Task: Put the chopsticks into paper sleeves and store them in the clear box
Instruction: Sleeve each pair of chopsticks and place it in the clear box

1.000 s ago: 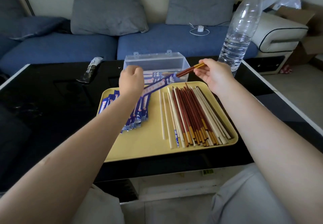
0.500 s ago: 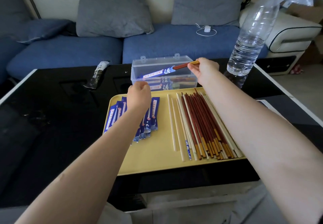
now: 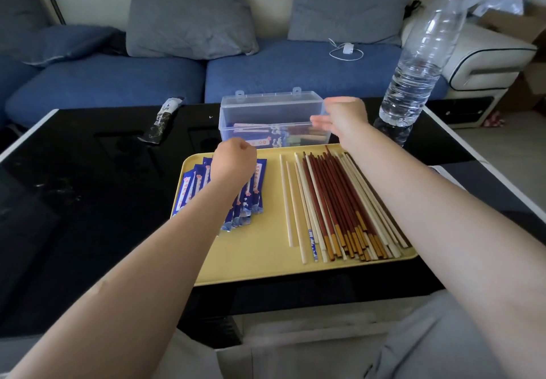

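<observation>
The right hand (image 3: 342,118) has its fingers spread and blurred at the right end of the clear plastic lidded box (image 3: 271,118), holding nothing. The left hand (image 3: 233,161) is curled knuckles-up, just in front of the box, over the fan of blue printed paper sleeves (image 3: 251,195); its fingertips are hidden, so whether it pinches a sleeve cannot be told. The sleeves lie on the left half of the flat yellow tray (image 3: 266,260), which sits directly in front of the box; the loose chopsticks (image 3: 339,201), dark red with tan ends among pale wooden ones, lie in a row on its right half. Sleeved pairs already rest inside the box, though the frosted wall blurs their number. The sticks look light, stiff and smooth, liable to roll, so they are probably best taken as a pair near the thicker tan ends. The sleeves look thin and limp, easily creased, and best held at the open mouth. The tall clear water bottle (image 3: 419,62) stands right of the box.
</observation>
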### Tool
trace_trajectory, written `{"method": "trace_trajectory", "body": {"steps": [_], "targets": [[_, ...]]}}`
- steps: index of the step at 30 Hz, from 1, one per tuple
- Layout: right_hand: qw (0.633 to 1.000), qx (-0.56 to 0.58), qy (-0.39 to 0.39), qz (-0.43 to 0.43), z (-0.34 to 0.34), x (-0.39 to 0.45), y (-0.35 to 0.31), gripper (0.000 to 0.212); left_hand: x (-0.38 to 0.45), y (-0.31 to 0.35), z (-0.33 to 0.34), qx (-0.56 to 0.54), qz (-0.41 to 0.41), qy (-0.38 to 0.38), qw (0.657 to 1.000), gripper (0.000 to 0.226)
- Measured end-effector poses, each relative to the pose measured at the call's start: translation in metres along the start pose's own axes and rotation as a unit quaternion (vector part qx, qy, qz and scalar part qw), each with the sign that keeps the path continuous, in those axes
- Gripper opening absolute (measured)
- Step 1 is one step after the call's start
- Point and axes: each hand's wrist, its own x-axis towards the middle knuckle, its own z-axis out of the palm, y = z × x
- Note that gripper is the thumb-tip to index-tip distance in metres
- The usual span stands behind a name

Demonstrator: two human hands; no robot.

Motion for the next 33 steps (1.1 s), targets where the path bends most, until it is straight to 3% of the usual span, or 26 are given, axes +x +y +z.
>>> {"method": "trace_trajectory", "body": {"steps": [4,7,26,33], "targets": [[0.966,-0.239,-0.088,-0.041,-0.007,-0.039,0.022,0.022,-0.01,0.0,0.001,0.222,0.021,-0.108,0.969,0.012],[0.939,-0.313,-0.138,-0.042,-0.013,-0.062,0.038,0.024,-0.016,-0.004,0.007,0.3,0.055,-0.112,0.946,0.03],[0.93,-0.321,-0.161,-0.077,-0.031,-0.064,0.057,0.029,-0.022,-0.003,0.009,0.371,0.094,-0.083,0.92,0.035],[0.928,-0.325,-0.165,-0.081,-0.033,-0.062,0.057,0.028,-0.021,-0.001,0.004,0.362,0.08,-0.086,0.925,0.037]]}}
